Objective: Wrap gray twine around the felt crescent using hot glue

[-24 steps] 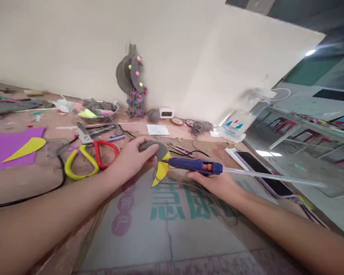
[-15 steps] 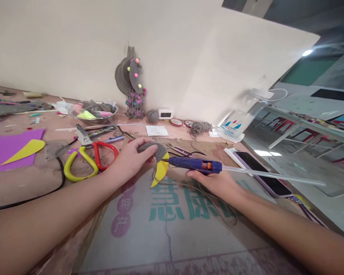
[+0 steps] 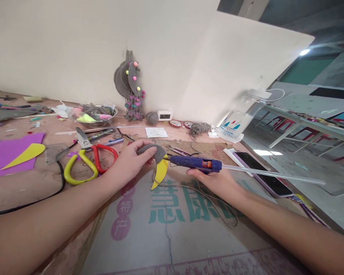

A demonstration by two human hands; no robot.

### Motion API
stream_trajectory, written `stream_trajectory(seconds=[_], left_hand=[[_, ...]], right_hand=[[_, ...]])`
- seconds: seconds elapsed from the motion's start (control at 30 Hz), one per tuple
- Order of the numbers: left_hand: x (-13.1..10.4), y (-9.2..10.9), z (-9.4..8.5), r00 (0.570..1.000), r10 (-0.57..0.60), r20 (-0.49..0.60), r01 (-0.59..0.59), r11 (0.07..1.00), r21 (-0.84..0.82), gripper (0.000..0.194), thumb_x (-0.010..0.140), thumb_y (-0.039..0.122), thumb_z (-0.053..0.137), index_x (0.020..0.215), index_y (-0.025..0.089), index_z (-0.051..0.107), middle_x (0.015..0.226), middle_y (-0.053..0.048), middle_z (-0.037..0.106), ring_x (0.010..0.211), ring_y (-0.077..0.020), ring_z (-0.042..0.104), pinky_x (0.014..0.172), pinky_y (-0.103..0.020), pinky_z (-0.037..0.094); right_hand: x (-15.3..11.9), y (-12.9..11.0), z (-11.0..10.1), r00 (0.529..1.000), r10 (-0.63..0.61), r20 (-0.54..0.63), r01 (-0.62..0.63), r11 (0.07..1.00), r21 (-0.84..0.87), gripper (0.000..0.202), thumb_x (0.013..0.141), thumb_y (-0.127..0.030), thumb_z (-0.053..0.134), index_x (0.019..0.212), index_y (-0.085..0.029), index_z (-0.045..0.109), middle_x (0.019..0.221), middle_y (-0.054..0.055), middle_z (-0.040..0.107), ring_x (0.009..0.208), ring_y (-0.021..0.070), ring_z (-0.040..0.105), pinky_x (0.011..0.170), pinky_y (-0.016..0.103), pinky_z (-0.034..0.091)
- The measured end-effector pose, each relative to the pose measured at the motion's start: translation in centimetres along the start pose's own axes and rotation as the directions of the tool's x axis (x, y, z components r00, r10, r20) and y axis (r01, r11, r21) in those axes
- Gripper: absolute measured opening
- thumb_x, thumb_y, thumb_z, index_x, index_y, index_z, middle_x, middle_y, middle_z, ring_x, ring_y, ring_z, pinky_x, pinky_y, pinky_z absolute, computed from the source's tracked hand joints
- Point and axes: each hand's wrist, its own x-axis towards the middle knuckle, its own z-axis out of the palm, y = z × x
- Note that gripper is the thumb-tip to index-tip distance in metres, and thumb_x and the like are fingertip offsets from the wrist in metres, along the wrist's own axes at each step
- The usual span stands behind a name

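My left hand (image 3: 137,158) pinches a curved yellow piece (image 3: 161,173) whose upper part is wrapped in grey yarn (image 3: 158,151). Its bare yellow tip points down over the printed board (image 3: 137,236). In my right hand (image 3: 215,181) is a dark blue glue gun (image 3: 195,163), with a long clear glue stick (image 3: 272,173) coming out of its back. The gun's nozzle meets the yellow piece at the edge of the yarn wrapping. A loose strand of grey yarn (image 3: 232,226) curls across the board below my right hand.
Scissors with yellow and red handles (image 3: 80,168), purple sheets (image 3: 14,152) and a bowl (image 3: 99,122) are at the left. Behind stand a yarn ball (image 3: 152,118) and a small clock (image 3: 164,115). A phone (image 3: 262,173) and a plastic jug (image 3: 240,118) are at the right.
The camera view has shifted slightly. Both hands hold the same things in nearly the same place, with the glue gun's nozzle still at the yellow piece.
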Motion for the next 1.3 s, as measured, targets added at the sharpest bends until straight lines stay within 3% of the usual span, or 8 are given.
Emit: stream_trajectory(seconds=[0.27,0.53,0.83,1.13,1.3], left_hand=[[-0.1,0.3,0.1,1.0,0.0,0.007,0.0,1.0,-0.002,0.034,0.078,0.05,0.05,0.094,0.021,0.057,0.067,0.0,0.059,0.061,-0.0136,0.053,0.055,-0.023,0.039],[-0.1,0.3,0.1,1.0,-0.011,0.011,0.011,1.0,-0.025,0.033,0.078,0.049,0.052,0.093,0.021,0.057,0.066,0.0,0.059,0.061,-0.0129,0.053,0.056,-0.023,0.039],[-0.3,0.9,0.2,1.0,-0.03,0.006,0.03,0.998,-0.062,0.03,0.076,0.046,0.054,0.091,0.02,0.058,0.064,0.001,0.06,0.058,-0.0132,0.054,0.053,-0.022,0.038],[-0.3,1.0,0.2,1.0,-0.013,0.012,0.014,0.996,-0.092,0.028,0.077,0.043,0.055,0.09,0.019,0.058,0.062,0.001,0.059,0.057,-0.0125,0.053,0.053,-0.022,0.038],[-0.3,1.1,0.3,0.999,-0.023,0.023,0.025,0.994,-0.104,0.028,0.077,0.042,0.055,0.091,0.018,0.057,0.061,0.001,0.057,0.057,-0.0123,0.052,0.053,-0.022,0.039]], right_hand=[[-0.1,-0.5,-0.1,0.998,0.054,-0.028,-0.054,0.999,0.011,0.029,0.071,-0.046,0.061,0.086,-0.022,0.061,0.079,0.0,0.069,0.072,0.0186,0.065,0.063,0.026,0.052],[-0.1,-0.6,-0.2,0.999,-0.005,-0.05,0.003,0.999,-0.039,0.033,0.073,-0.047,0.06,0.095,-0.023,0.063,0.092,0.002,0.07,0.082,0.0203,0.065,0.069,0.028,0.054],[0.1,-0.1,-0.4,1.0,0.019,-0.023,-0.021,0.997,-0.08,0.038,0.074,-0.05,0.057,0.1,-0.024,0.063,0.094,0.002,0.069,0.081,0.0222,0.065,0.065,0.03,0.053],[0.3,0.1,-0.3,1.0,0.002,-0.028,-0.003,0.999,-0.036,0.036,0.074,-0.048,0.058,0.1,-0.024,0.062,0.096,0.002,0.068,0.089,0.0232,0.063,0.077,0.034,0.051],[0.2,0.2,-0.3,0.999,0.035,-0.02,-0.036,0.998,-0.059,0.037,0.073,-0.052,0.057,0.099,-0.026,0.062,0.1,0.001,0.067,0.093,0.0236,0.062,0.076,0.033,0.051]])
